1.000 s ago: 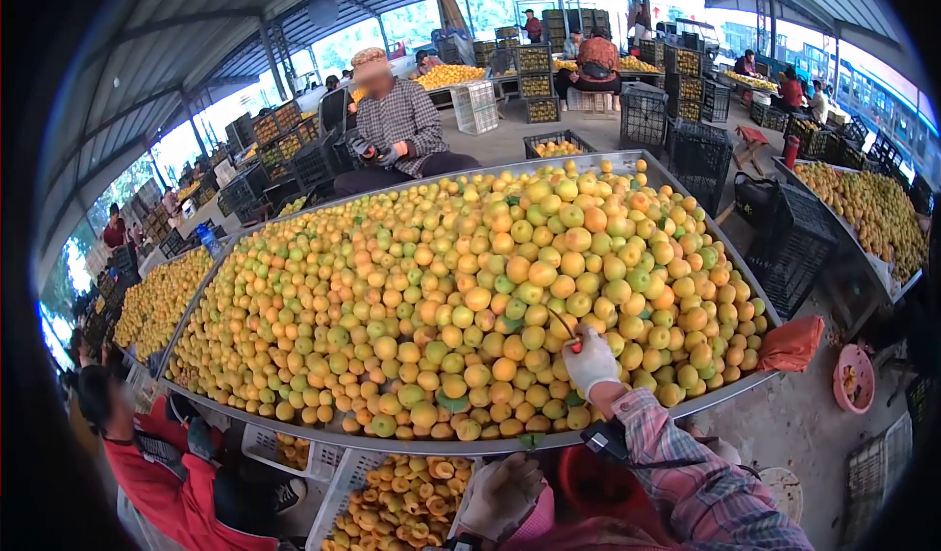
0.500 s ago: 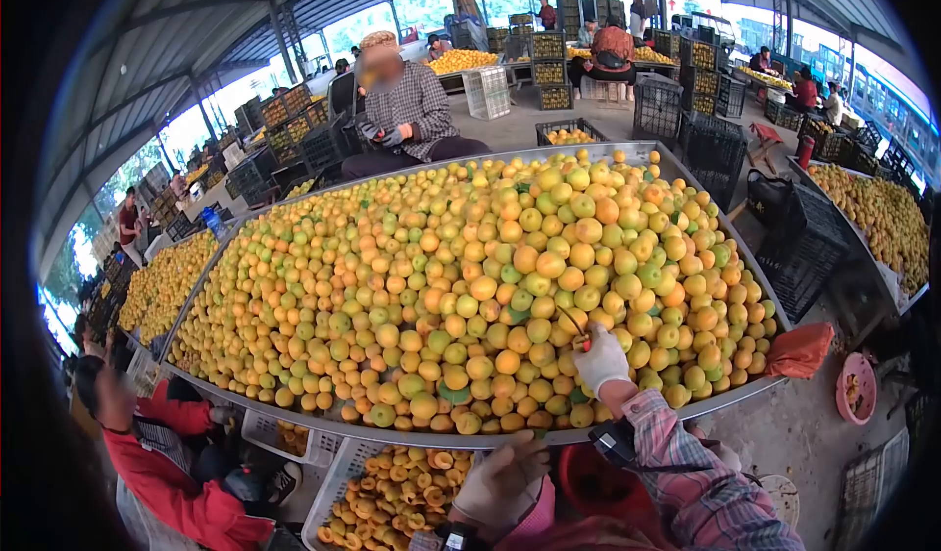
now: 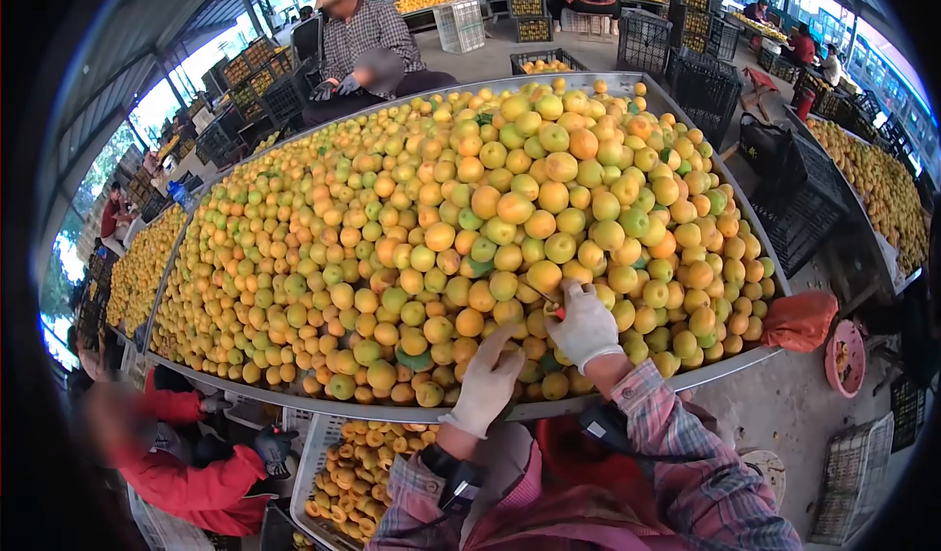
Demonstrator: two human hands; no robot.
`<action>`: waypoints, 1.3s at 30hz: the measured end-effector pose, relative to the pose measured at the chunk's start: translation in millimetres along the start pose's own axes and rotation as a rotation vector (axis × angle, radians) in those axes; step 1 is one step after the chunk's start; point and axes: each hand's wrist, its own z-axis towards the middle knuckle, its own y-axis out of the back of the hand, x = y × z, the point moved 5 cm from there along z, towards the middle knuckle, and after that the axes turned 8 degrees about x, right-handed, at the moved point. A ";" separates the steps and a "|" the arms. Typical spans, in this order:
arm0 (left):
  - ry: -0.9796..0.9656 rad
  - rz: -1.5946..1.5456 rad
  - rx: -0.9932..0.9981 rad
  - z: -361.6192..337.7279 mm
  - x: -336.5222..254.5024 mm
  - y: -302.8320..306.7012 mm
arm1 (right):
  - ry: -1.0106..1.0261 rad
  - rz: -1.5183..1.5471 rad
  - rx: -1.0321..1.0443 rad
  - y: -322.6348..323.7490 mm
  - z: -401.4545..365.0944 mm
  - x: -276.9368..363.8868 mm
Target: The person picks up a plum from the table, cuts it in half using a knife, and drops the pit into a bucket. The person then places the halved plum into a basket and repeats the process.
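A broad metal-edged table (image 3: 294, 401) bears a heap of yellow, orange and green apricots (image 3: 421, 257). My right hand (image 3: 585, 327), in a white glove, is closed on a small thin-bladed knife (image 3: 555, 308) at the heap's near side; a bit of red shows by the fingers, and most of the knife is hidden. To its left, my gloved left hand (image 3: 487, 379) reaches over the table's near edge, index finger and thumb apart, close to the front apricots. I see nothing held in it.
Below the near edge stands a white crate (image 3: 312, 468) of split apricots. A red bag (image 3: 801, 322) hangs at the right corner, with a pink basin (image 3: 845, 358) beyond. A co-worker in red (image 3: 196, 477) sits at left, another person (image 3: 368, 46) across the table.
My left hand has risen from below the table edge to the front apricots. My right hand stays at the heap with the knife. The view has tilted downward.
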 end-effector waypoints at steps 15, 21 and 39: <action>-0.017 0.918 0.043 97.1 -46.6 -33.4 | -0.080 1.022 0.029 45.1 -54.7 -38.1; 0.140 1.131 0.213 127.6 -44.9 -38.9 | -0.306 1.465 0.272 29.5 -80.1 -60.1; -0.380 0.619 -0.350 -36.8 -16.9 -9.2 | -0.165 1.235 0.264 -26.6 -108.4 -21.1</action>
